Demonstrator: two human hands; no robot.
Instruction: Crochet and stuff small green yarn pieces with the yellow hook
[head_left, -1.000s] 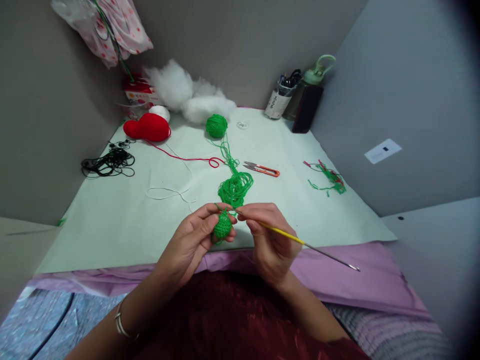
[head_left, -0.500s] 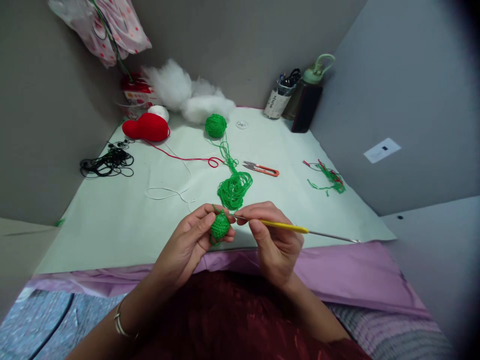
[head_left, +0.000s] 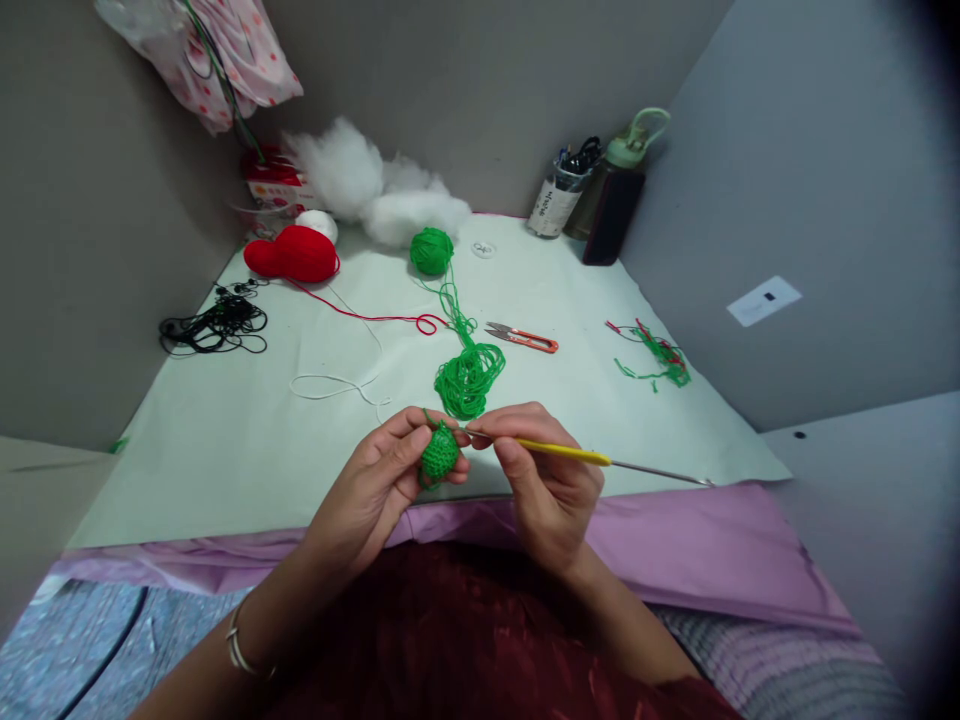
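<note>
Near the front edge of the table, my left hand (head_left: 390,465) pinches a small rounded green crochet piece (head_left: 440,452) between thumb and fingers. My right hand (head_left: 551,480) is closed pen-like around a crochet hook (head_left: 566,452) with a yellow grip and a metal shaft at both ends. The hook's left end reaches the top of the crochet piece; whether it is inside a stitch I cannot make out. Just beyond my fingers lies a loose heap of green yarn (head_left: 469,382), with strands running back to a green yarn ball (head_left: 431,251).
Orange thread snips (head_left: 523,337) lie right of the yarn heap. Red yarn (head_left: 292,254), white stuffing (head_left: 412,217) and black cords (head_left: 217,322) occupy the left and back. Yarn scraps (head_left: 660,355) lie right; a pen holder (head_left: 556,200) and phone (head_left: 613,216) stand behind, near grey walls.
My right hand and the crochet hook have shifted very slightly left, toward the crochet piece. My left hand stays almost still, and the things on the table have not moved.
</note>
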